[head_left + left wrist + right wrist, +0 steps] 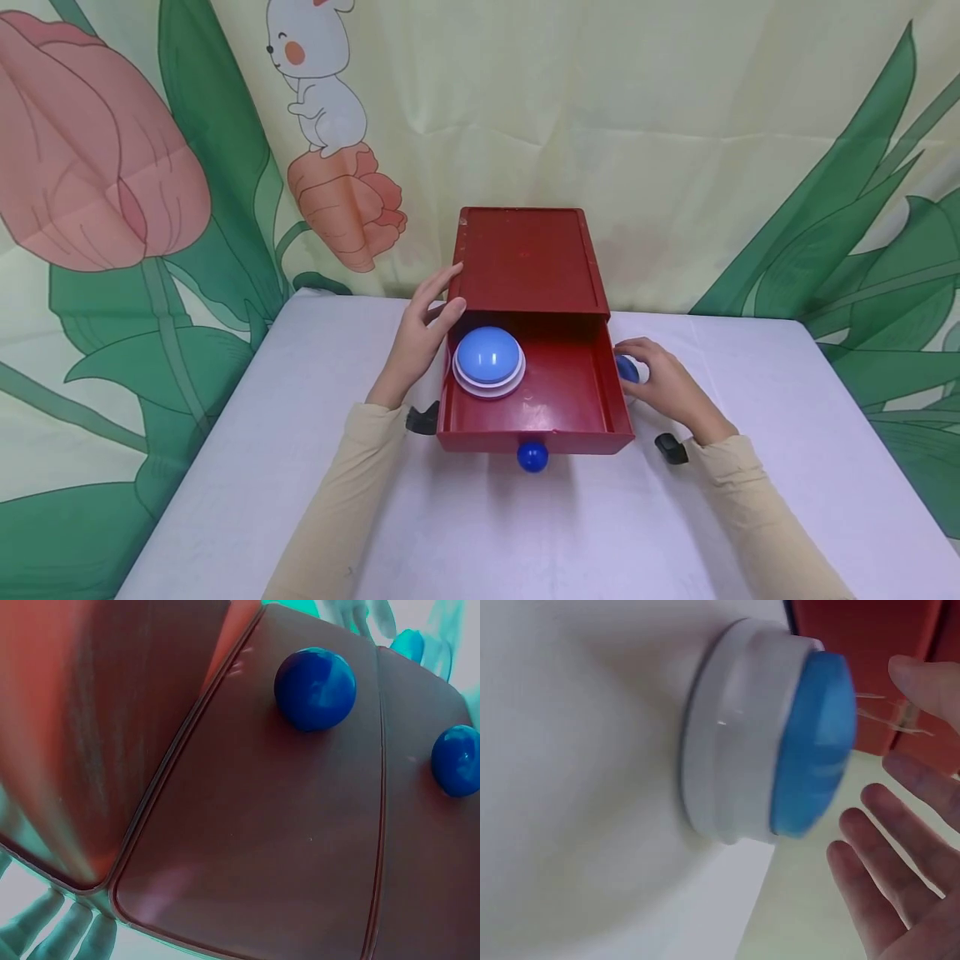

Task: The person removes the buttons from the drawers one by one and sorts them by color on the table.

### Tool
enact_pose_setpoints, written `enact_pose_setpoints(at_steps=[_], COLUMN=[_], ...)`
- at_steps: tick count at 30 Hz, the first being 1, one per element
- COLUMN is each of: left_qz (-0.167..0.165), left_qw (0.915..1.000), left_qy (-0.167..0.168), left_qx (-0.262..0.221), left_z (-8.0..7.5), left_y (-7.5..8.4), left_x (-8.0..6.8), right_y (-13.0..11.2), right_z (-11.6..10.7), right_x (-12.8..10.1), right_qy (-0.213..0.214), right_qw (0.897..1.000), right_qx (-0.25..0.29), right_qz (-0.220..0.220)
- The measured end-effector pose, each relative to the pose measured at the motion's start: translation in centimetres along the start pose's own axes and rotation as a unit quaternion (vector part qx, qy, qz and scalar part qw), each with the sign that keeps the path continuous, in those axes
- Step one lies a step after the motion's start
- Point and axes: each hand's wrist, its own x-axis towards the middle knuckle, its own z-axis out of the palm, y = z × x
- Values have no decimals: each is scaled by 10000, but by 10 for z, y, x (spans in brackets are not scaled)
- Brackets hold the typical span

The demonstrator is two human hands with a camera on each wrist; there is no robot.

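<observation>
A red drawer cabinet (525, 258) stands on the table with its top drawer (562, 400) pulled out. Inside that drawer, on its left side, sits a push button (487, 354) with a blue dome and white base. My left hand (412, 337) rests against the cabinet's left side, fingers spread; its fingers (64, 934) show at the corner of the left wrist view. On the table right of the cabinet is a second blue-domed push button (814, 742). Beside it, my right hand (667, 387) has its fingers loosely extended, apart from the dome in the right wrist view.
A round blue knob (532, 457) sticks out from the drawer's front. Lower closed drawer fronts carry blue knobs too (315, 690). Small black devices (423, 418) are at both wrists. A printed curtain (675, 150) hangs behind the white table (555, 533).
</observation>
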Motion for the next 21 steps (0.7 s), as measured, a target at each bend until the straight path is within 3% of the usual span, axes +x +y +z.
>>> enact_pose_setpoints(at_steps=[10,21], left_qz=[-38,4], left_qw=[10000,10000], left_qy=[-14,9], left_qx=[3,-25], left_z=[0,0], left_y=[-2,-5], left_x=[0,1], right_y=[-14,-41], right_z=[-15,-32], right_x=[-6,-12], right_qy=[186,619], right_qw=[9996,9943], right_qx=[-12,-194], right_qz=[-231,-841])
